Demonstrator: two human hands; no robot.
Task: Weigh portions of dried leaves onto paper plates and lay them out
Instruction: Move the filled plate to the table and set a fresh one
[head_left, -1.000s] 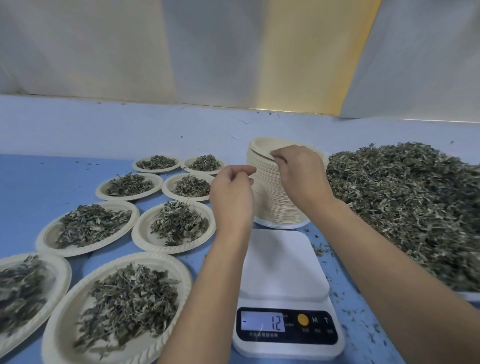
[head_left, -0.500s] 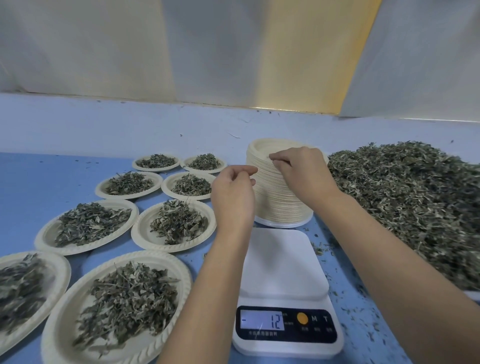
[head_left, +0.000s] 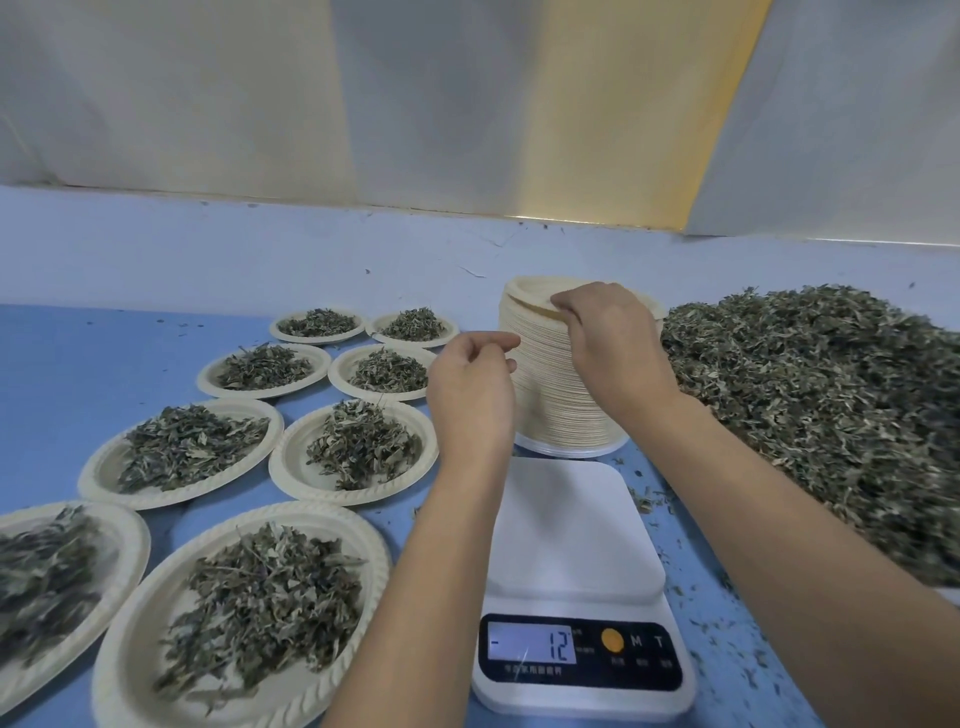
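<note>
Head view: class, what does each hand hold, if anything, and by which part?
The right hand pinches the top round cream paper plate of the stack by its left rim. The left hand, curled beside it, holds nothing visible.

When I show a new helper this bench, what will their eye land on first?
The huge heap of dried leaves fills the right side. On the left, eight filled paper plates lie in two rows. At centre, the right hand pinches the top plate of a tall stack of empty plates, just beyond the bare scale reading minus 12.
</note>
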